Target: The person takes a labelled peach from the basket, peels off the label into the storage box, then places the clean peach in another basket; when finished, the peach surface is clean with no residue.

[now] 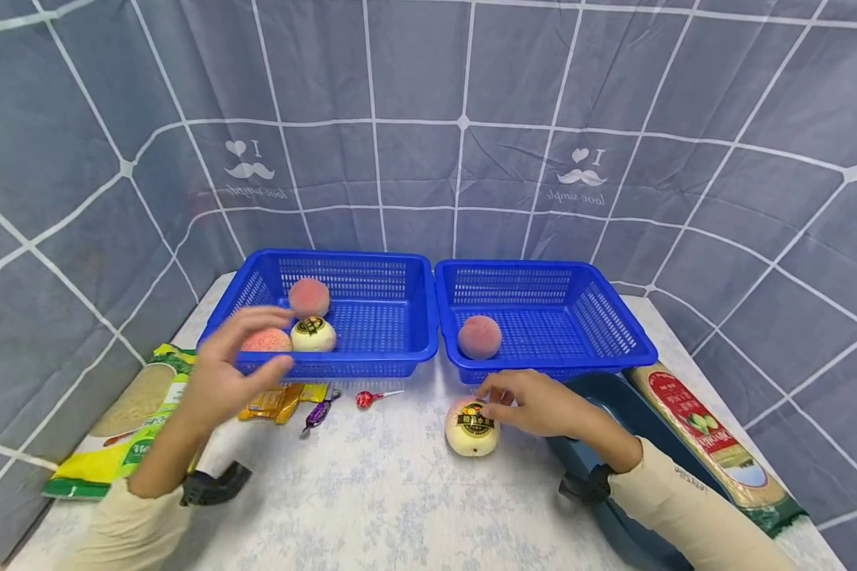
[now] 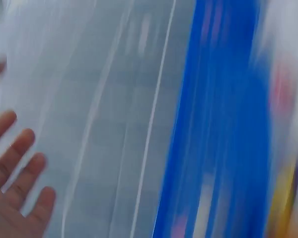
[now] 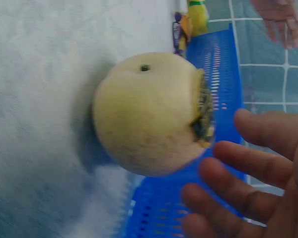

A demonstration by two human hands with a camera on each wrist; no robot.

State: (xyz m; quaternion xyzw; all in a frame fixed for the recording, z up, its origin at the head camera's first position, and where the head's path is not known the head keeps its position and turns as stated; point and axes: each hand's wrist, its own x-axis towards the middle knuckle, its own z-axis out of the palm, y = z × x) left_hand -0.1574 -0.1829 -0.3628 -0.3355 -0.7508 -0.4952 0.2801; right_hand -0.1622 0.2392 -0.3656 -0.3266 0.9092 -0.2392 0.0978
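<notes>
Landmark: the right basket point(image 1: 543, 333), blue, standing on the patterned surface point(image 1: 371, 492).

Item: one pale labelled fruit point(image 1: 471, 432), resting on the surface just in front of the right basket, near its left corner.

Hands: the right hand point(image 1: 532, 403) is reaching in front of the right basket, fingers loosely bent at the fruit's label but not closing round it; whether a fingertip is touching, one cannot tell. The left hand point(image 1: 232, 377) is hovering well left of the right basket, fingers spread, grasping nothing.

Inside the right basket: one peach point(image 1: 480, 338), lying at the left front.

Left of the right basket, just beside it: the left basket point(image 1: 371, 321), also blue, holding three round fruits, one labelled.

Front left of the right basket: a red lollipop point(image 1: 365, 400), a purple-wrapped sweet point(image 1: 318, 413) and yellow-orange packets point(image 1: 274, 403), lying together in a row.

Front right of the right basket: a dark tray point(image 1: 578, 460), with a red-labelled packet point(image 1: 707, 428) lying beyond it.
</notes>
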